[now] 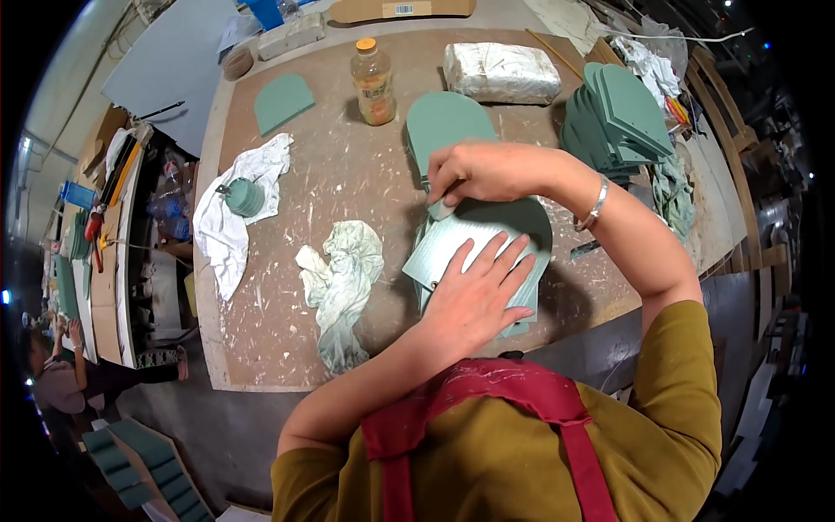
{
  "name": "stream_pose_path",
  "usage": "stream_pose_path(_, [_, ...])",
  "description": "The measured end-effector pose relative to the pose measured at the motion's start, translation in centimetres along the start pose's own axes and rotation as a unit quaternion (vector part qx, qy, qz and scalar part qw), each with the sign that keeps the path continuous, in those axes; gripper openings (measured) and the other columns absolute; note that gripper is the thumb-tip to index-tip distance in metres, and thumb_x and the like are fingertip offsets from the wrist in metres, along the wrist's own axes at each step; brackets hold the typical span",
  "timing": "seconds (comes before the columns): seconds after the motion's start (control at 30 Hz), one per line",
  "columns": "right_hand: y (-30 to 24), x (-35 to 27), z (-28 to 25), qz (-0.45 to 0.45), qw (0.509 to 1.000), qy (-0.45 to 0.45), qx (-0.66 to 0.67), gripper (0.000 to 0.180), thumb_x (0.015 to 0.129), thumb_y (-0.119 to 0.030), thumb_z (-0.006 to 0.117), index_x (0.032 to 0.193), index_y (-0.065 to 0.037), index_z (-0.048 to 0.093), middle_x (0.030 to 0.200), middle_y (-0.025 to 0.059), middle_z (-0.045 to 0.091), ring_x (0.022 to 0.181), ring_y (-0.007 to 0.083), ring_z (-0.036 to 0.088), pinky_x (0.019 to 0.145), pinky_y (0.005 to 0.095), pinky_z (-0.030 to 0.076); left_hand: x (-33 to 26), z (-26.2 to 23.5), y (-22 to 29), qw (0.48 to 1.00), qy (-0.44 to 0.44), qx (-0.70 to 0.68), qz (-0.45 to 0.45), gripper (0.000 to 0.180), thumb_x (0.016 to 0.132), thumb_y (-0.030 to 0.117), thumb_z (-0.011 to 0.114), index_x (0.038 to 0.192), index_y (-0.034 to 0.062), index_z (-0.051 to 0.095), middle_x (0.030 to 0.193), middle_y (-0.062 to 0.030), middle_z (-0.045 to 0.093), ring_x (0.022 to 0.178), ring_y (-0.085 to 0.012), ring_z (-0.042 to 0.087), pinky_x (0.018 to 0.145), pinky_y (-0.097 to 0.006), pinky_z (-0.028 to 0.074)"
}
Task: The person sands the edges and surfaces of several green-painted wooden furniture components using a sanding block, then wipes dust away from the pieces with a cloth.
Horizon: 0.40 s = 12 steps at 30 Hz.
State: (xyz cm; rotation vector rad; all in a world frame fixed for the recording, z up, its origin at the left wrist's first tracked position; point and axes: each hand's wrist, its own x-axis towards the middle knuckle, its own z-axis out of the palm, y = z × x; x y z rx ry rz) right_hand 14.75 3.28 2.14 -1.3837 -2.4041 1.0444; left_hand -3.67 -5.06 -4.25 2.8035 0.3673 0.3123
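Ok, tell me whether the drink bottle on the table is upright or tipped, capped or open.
Upright and capped: the bottle stands on its base on the table, orange cap on top, apart from both hands.

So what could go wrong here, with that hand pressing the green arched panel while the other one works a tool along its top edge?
1. The right hand works a small tool close to the left hand, which lies flat on the green panel; a slip might nick the fingers.
2. The panel lies on a loose pile near the table edge, so it could shift or slide off.
3. The bottle stands near the right forearm and might get knocked over.
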Motion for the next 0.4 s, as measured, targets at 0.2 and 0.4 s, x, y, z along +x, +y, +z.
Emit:
stream_pose_path(0.2, [-3.0, -0.5, 4.3, -0.066, 0.987, 0.140, -0.043, 0.015, 0.085, -0.007, 0.066, 0.098, -0.001, 0.072, 0.100, 0.0141, 0.063, 0.096, 0.0341, 0.063, 0.084, 0.0395, 0.051, -0.1, 0.3, -0.2, 0.999, -0.029, -0.019, -0.011, 0.068, 0.095, 0.051, 0.055, 0.148, 0.0115, 0.042, 0.154, -0.0109, 0.038, 0.144, -0.0279, 0.033, 0.116, -0.052, 0.023])
stream_pose_path(0.4, [-2.4, -2.1, 7.0, 0.001, 0.958, 0.266, -0.102, 0.015, 0.072, -0.004, 0.069, 0.086, -0.001, 0.071, 0.098, 0.0174, 0.062, 0.099, 0.0374, 0.060, 0.081, 0.0432, 0.051, 0.2, -0.6, 0.2, 0.992, -0.118, -0.003, -0.037, 0.072, 0.098, 0.053, 0.049, 0.156, 0.0144, 0.029, 0.158, -0.0137, 0.033, 0.149, -0.0273, 0.025, 0.119, -0.052, 0.018])
